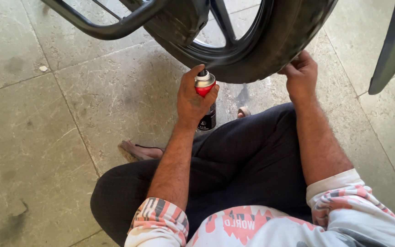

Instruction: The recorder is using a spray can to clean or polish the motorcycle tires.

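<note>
A red spray can [205,98] with a silver shoulder, black nozzle and black lower band sits just below the black tyre [270,50] and its glossy black wheel rim [216,45]. Below the tyre, dark navy trousers [234,160] carry a faint check. Rolled sleeves [161,219] show coral, white and grey stripes; the white shirt [252,228] bears coral patches. The floor [46,137] is mottled grey-green stone tile with dark stains.

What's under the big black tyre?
Under the tyre is grey tiled floor with a dark wet patch. The left hand holds a spray can there, hiding some floor.
</note>
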